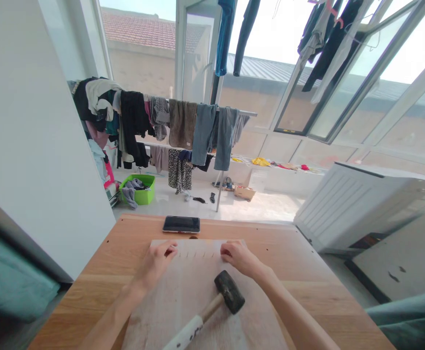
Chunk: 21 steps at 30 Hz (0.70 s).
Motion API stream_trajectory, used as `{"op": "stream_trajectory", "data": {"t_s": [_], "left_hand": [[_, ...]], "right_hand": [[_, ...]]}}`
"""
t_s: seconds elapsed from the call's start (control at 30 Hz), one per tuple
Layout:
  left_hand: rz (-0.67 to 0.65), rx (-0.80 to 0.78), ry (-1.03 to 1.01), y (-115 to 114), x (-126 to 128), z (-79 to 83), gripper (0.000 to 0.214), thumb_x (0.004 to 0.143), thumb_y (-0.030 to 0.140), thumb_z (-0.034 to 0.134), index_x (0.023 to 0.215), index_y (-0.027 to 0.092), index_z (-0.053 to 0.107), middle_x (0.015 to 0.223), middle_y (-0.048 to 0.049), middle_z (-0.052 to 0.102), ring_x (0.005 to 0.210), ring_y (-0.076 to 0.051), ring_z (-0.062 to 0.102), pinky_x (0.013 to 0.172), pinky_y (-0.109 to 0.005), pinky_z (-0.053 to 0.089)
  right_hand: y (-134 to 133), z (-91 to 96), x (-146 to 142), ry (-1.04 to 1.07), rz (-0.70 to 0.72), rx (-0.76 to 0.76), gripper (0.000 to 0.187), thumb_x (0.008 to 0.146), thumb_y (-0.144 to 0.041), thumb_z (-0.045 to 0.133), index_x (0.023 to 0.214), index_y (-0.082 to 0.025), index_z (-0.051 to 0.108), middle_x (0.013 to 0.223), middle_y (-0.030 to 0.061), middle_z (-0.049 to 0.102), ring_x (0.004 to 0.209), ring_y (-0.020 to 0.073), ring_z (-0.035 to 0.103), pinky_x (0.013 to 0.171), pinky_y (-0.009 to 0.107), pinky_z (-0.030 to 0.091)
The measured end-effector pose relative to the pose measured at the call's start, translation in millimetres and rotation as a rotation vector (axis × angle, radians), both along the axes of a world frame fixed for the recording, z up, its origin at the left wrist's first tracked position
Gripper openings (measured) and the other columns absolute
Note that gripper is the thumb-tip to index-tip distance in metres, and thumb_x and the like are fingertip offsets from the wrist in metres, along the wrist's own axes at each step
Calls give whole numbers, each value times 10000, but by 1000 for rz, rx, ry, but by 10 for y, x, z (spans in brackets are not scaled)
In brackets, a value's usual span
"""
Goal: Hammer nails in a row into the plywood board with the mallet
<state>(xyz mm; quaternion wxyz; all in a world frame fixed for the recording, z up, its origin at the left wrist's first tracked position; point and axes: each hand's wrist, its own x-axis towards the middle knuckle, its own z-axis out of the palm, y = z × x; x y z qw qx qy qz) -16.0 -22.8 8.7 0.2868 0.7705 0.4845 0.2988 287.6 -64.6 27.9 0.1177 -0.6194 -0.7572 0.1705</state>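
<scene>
A pale wooden board (194, 296) lies on the wooden table (300, 272) in front of me. A row of several small nails (197, 254) stands in the board near its far edge. My left hand (158, 260) rests at the left end of the row, fingers curled in a pinch at a nail. My right hand (237, 256) rests at the right end, fingers curled down on the board; what they hold is hidden. A black rubber mallet (228, 291) with a pale handle lies on the board between my forearms, untouched.
A dark phone (181, 224) lies flat past the board near the table's far edge. Beyond the table stand a laundry rack (198, 126) hung with clothes, a green basket (139, 188) on the floor and a white cabinet (358, 204) at right.
</scene>
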Motion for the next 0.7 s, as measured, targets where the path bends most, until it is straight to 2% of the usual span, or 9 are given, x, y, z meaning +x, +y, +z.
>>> {"op": "stream_trajectory", "data": {"t_s": [0.1,0.2,0.37,0.4,0.47,0.53,0.7], "left_hand": [[-33,-29,-30,9,12,2,256,903,319,547,1035,197,729,957,-67,809,917,-229,771,861,-308,583],[-89,-91,-19,7,29,-59,308,933,327,500,1061,182,740,936,-67,808,831,-218,766,799,-293,578],[-110,-131,-8,10,71,-156,364,954,324,481,1156,178,746,1163,-74,786,589,-165,716,856,-320,579],[-118,-131,-4,14,78,-164,369,960,332,480,1164,182,748,1182,-72,780,629,-174,735,892,-324,575],[-149,-120,-1,26,93,-177,366,963,346,488,1158,194,759,1191,-63,777,851,-217,780,958,-327,558],[-171,-96,-8,37,110,-194,359,968,367,494,1132,210,772,1180,-55,781,1063,-246,752,985,-326,548],[-141,-62,-121,43,188,-260,375,966,414,499,1137,222,772,1186,-53,780,1101,-247,739,980,-321,560]], "right_hand": [[29,51,-37,-7,-2,15,201,847,-110,573,762,-185,739,795,56,738,766,188,653,738,261,432],[66,133,-61,-1,-4,30,233,878,-130,533,819,-189,750,807,54,748,763,187,651,723,255,437],[79,207,-168,-26,17,12,212,847,-115,583,803,-201,771,798,46,758,735,182,652,673,249,414],[79,200,-198,-36,16,7,213,839,-108,591,800,-202,778,802,51,763,735,186,656,662,250,406],[85,172,-250,-52,14,0,223,840,-106,592,815,-201,792,824,65,775,753,196,669,654,252,402],[99,136,-281,-60,23,-7,238,850,-101,584,841,-196,803,850,75,784,779,197,681,668,245,410],[129,72,-293,-72,61,-29,279,862,-69,562,845,-196,810,856,62,791,788,168,681,698,220,411]]}}
